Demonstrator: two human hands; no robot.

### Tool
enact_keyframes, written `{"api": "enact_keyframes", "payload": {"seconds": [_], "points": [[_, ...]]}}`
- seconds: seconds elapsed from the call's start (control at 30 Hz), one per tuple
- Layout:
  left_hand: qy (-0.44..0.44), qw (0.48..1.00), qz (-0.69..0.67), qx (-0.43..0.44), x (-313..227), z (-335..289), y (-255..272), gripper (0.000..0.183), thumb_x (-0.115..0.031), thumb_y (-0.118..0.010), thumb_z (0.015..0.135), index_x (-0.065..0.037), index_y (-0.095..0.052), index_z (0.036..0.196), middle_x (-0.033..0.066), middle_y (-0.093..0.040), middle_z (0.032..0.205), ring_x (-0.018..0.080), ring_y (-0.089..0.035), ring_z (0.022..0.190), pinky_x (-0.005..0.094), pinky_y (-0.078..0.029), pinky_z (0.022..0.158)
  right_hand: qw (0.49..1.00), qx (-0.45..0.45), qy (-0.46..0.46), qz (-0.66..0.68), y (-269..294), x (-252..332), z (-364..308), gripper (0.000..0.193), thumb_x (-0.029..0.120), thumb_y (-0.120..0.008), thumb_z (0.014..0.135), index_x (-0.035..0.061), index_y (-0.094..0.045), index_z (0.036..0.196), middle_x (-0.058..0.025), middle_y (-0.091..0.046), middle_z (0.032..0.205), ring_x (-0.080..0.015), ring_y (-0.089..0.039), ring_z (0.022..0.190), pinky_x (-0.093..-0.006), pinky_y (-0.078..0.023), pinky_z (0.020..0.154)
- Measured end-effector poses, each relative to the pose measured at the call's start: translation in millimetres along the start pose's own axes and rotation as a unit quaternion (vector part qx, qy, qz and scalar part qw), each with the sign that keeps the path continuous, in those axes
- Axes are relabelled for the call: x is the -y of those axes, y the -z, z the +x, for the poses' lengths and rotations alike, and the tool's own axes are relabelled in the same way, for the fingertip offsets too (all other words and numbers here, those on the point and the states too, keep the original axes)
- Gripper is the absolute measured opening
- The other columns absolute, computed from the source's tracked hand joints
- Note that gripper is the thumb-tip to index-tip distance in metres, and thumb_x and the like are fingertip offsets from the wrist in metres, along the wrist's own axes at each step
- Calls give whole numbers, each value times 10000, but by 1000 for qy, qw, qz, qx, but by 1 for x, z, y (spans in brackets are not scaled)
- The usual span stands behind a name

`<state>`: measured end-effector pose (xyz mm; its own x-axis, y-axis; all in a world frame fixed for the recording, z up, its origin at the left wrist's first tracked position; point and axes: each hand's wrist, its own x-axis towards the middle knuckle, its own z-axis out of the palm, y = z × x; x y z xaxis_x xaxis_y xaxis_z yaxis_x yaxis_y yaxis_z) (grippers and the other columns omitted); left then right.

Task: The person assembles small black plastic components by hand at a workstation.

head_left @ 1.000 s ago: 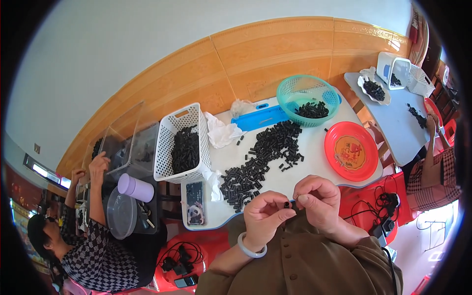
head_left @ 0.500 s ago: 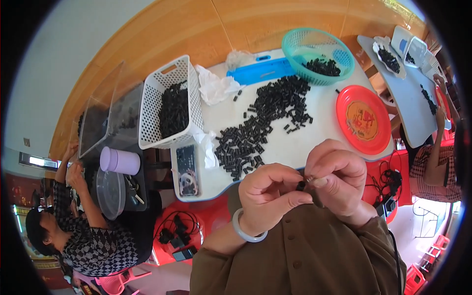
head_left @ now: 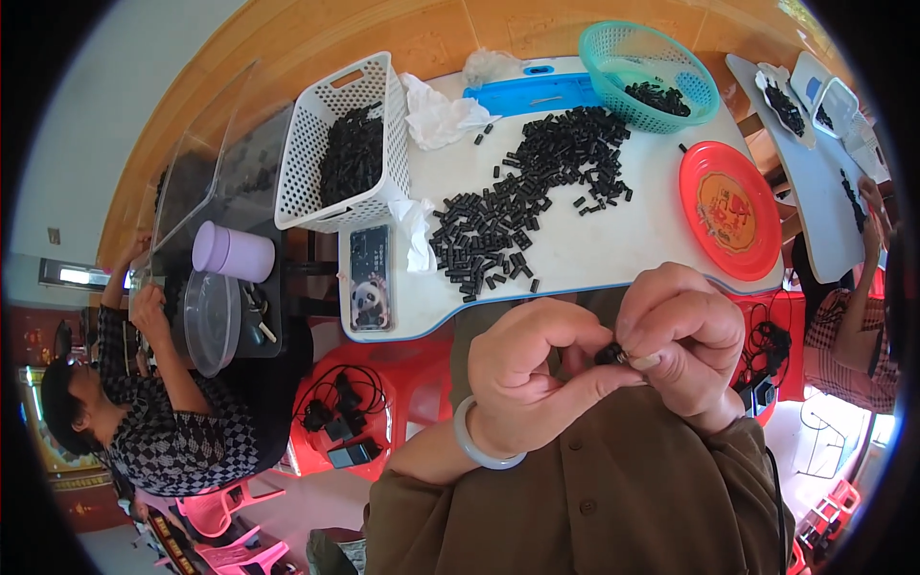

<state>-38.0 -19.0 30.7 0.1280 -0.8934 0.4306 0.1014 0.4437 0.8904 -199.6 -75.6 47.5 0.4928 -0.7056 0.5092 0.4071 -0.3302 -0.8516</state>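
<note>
Between the fingertips of my left hand (head_left: pixel 537 359) is a small black tube-shaped piece (head_left: pixel 609 355). My right hand (head_left: pixel 685 335) pinches a tiny shiny bit (head_left: pixel 623 358) against the end of that piece; its kind is too small to make out. Both hands meet in front of my chest, just off the near table edge. Beyond them, a loose pile of short black tube pieces (head_left: pixel 565 144) covers the middle of the white table (head_left: pixel 594 249). A red plate (head_left: pixel 762 251) with an orange printed centre lies on the right, a few small bits on it.
White (head_left: pixel 395 144) and green baskets (head_left: pixel 704 105) hold more black pieces. A blue tray (head_left: pixel 508 96), crumpled tissue (head_left: pixel 436 115) and a phone (head_left: pixel 371 278) lie on the table. Red stools (head_left: pixel 412 369) carry cables below. People work at side tables; a lilac flask (head_left: pixel 235 251) stands left.
My view has shifted, so the table sits higher in the picture. My hands have drawn slightly right, and the shiny bit now meets the black piece's end.
</note>
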Motion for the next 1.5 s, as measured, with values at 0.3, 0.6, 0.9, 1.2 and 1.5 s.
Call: {"api": "enact_keyframes", "payload": {"seconds": [0.3,0.6,0.9,1.2,1.5], "points": [[6,998,67,3,-8,-9,12,342,4,-831,654,-25,-614,917,56,-608,816,65,-534,594,195,-391,477,991,68,15,-116,-3,1,3,161,101,-628,868,-2,-679,981,-144,-632,922,-179,-612,736,-290,-496,622],[27,999,30,-19,38,-17,16,289,34,-808,657,-7,-660,903,65,-583,855,71,-468,583,201,-377,524,850,-116,48,-512,79,-11,0,157,-3,-629,772,-15,-674,923,-106,-653,874,-165,-598,687,-274,-475,633],[138,988,-43,-59,62,-26,5,187,32,-705,798,22,-577,934,79,-602,805,88,-531,626,180,-418,548,687,-220,-274,-637,234,-36,-85,206,122,-673,746,15,-682,921,-149,-663,866,-275,-638,769,-366,-498,699],[45,996,79,-4,89,-22,4,244,-109,-599,925,48,-585,1113,17,-521,735,77,-444,569,213,-354,493,746,-108,-300,-584,239,-77,-72,181,79,-694,704,3,-636,858,-141,-614,842,-310,-609,793,-388,-480,714],[145,983,-98,-50,79,-5,-18,279,-144,-446,997,32,-528,1199,15,-456,817,121,-440,627,286,-416,587,715,-109,-318,-613,227,-71,-74,127,75,-645,744,12,-634,854,-154,-615,867,-343,-607,815,-419,-478,726]]}}
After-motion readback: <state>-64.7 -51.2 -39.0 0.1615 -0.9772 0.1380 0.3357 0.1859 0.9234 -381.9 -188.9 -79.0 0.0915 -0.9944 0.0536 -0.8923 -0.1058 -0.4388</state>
